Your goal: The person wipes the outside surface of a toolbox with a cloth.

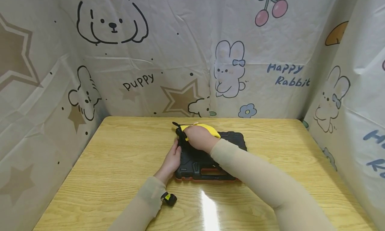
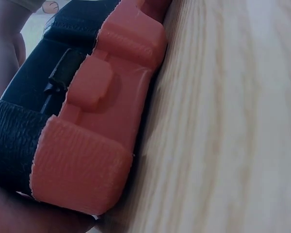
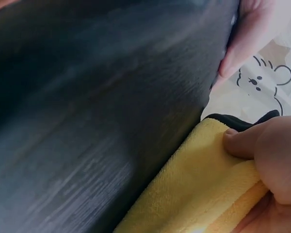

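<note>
A black tool case (image 1: pixel 192 159) with an orange-red lower half (image 2: pixel 87 165) lies flat on the wooden table. My left hand (image 1: pixel 172 160) holds its left side, with the thumb along the edge. In the right wrist view, the left hand's fingers (image 3: pixel 247 39) show against the case's edge. My right hand (image 1: pixel 200 137) grips a yellow cloth (image 3: pixel 184 179) with black edging over the far left part of the lid. The right thumb presses on the folded cloth, which lies against the case. The fingers below the fold are partly hidden.
Around the case spreads the wooden tabletop (image 1: pixel 120 151). Printed fabric walls (image 1: pixel 180 57) enclose its back and sides. A small black strapped device (image 1: pixel 169 199) sits at my left wrist. The case's handle opening (image 1: pixel 213 172) faces me.
</note>
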Demonstrator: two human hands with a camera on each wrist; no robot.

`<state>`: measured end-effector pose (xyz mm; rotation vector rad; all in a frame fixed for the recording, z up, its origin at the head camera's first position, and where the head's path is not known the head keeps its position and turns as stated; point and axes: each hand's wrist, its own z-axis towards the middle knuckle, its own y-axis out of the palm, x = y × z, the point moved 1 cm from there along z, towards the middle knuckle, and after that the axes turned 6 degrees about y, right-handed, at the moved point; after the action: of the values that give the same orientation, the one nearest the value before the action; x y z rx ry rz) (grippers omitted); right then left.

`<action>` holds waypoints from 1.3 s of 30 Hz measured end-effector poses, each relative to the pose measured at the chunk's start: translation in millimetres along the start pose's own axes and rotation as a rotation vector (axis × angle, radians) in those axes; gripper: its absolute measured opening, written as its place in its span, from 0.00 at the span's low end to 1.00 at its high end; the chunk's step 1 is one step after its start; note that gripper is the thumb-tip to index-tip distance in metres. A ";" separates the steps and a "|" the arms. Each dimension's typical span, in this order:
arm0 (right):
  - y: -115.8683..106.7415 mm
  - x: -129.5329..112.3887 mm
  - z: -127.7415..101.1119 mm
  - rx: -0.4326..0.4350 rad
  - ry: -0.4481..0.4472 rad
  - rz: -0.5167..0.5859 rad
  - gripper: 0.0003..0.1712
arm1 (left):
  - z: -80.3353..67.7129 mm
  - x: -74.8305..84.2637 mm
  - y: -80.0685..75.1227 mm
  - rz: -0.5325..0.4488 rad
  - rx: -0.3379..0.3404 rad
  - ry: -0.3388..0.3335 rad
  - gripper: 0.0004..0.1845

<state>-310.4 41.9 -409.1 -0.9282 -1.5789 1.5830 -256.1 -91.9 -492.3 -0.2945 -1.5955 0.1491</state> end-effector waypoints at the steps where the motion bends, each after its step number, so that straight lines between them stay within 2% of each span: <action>1: -0.4 -1.2 -0.1 0.000 0.001 -0.008 0.11 | -0.2 0.1 0.2 -0.003 0.000 -0.003 0.30; 8: 0.0 -9.5 -1.2 -0.034 -0.006 -0.102 0.12 | -0.6 0.8 0.3 -0.004 0.004 -0.005 0.30; 16: 5.6 -14.0 -5.7 -0.028 -0.039 -0.228 0.12 | 1.0 -1.4 3.0 -0.014 0.006 0.001 0.29; 21: 5.8 -16.8 -12.9 -0.026 -0.067 -0.281 0.13 | 0.8 -0.6 3.7 -0.029 0.002 -0.021 0.30; 26: 4.4 -22.0 -25.3 -0.013 -0.111 -0.346 0.14 | 0.7 -1.1 4.8 -0.039 0.012 -0.008 0.29; 30: 5.3 -25.2 -35.3 0.008 -0.121 -0.355 0.16 | 1.1 -2.3 5.0 -0.045 0.020 -0.003 0.28; 39: 11.7 -28.3 -54.4 -0.011 -0.128 -0.330 0.23 | -0.8 -2.2 4.1 -0.061 0.042 -0.010 0.27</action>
<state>-249.1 44.1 -420.4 -0.5441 -1.7285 1.4228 -254.9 -88.7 -495.5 -0.2130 -1.6075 0.1371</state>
